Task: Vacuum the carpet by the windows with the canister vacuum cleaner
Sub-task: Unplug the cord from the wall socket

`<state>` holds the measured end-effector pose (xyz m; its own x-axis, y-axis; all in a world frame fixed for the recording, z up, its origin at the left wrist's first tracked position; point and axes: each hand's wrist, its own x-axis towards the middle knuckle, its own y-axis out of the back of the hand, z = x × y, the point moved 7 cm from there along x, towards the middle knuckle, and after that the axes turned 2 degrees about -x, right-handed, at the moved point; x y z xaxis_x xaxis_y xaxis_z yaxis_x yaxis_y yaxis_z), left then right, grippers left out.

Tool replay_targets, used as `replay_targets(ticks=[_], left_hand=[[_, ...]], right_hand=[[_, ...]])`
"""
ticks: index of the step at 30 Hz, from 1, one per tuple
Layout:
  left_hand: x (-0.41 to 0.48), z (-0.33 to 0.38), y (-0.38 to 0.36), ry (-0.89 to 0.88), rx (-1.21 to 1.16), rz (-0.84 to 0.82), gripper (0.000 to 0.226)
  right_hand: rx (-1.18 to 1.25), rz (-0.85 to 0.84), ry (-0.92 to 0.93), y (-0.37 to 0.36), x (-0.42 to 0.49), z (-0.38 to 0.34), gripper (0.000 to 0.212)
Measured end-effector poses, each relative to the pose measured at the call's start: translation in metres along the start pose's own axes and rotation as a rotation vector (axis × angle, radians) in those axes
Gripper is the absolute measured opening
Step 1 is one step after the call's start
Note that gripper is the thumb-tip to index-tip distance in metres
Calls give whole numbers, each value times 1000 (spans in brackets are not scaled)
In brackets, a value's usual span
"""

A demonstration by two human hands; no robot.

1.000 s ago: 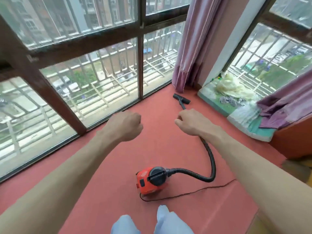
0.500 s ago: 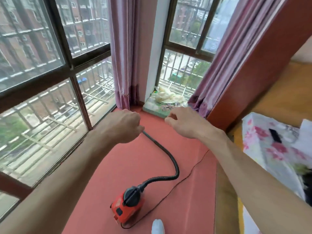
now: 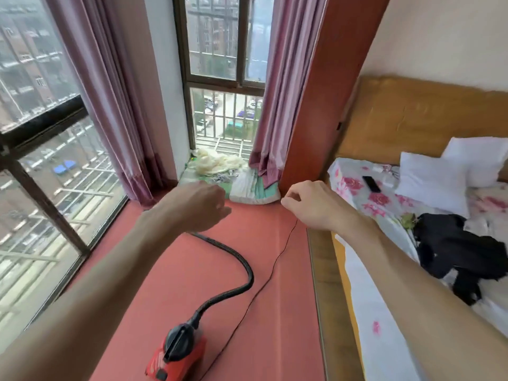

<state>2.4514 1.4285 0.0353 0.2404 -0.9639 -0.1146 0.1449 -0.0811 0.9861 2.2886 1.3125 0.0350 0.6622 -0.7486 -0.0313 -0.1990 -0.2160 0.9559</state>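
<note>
I see the left hand [image 3: 200, 207] held out over the floor with its fingers curled in. The black hose [image 3: 236, 287] comes up off the floor and goes under this hand, so the hand seems to grip it, though the hand hides the grip from me. The right hand [image 3: 310, 204] is also held out, near the bed. Its thumb and first finger pinch together and the other fingers are tucked in. The thin black cord [image 3: 275, 259] runs up from the floor to this hand.

The hose bends in a big loop and goes down to the red vacuum cleaner [image 3: 176, 356]. It sits on the red carpet [image 3: 154, 284] at the bottom of my view, close to me. The cord lies beside it on the right.

The big window [image 3: 41, 160] is along the left. A small window [image 3: 225, 105] is straight ahead, with purple curtains [image 3: 110, 92] on both sides. Some pale cloth [image 3: 220, 162] is heaped on the ledge under it.

The bed [image 3: 357, 193] on the right has a flowery sheet, white pillows [image 3: 434, 177] and a black cloth [image 3: 461, 248].
</note>
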Motion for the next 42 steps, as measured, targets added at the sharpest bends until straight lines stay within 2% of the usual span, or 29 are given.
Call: replay_targets(ticks=[8, 16, 20, 28, 37, 42], left_hand=[[79, 118, -5, -59, 105, -71, 36], [173, 212, -8, -173, 130, -105, 36], [230, 238, -14, -229, 170, -121, 37], [379, 264, -37, -330, 125, -171, 36], [541, 308, -12, -410, 111, -181, 35], [610, 343, -40, -408, 138, -285, 34]], right_hand=[[34, -6, -96, 32, -7, 152, 38], [71, -1, -189, 60, 12, 265, 33], [77, 27, -210, 73, 48, 309, 41], [55, 4, -318, 81, 148, 389, 34], [87, 27, -490, 106, 231, 516, 36], [119, -19, -504, 95, 282, 590, 31]])
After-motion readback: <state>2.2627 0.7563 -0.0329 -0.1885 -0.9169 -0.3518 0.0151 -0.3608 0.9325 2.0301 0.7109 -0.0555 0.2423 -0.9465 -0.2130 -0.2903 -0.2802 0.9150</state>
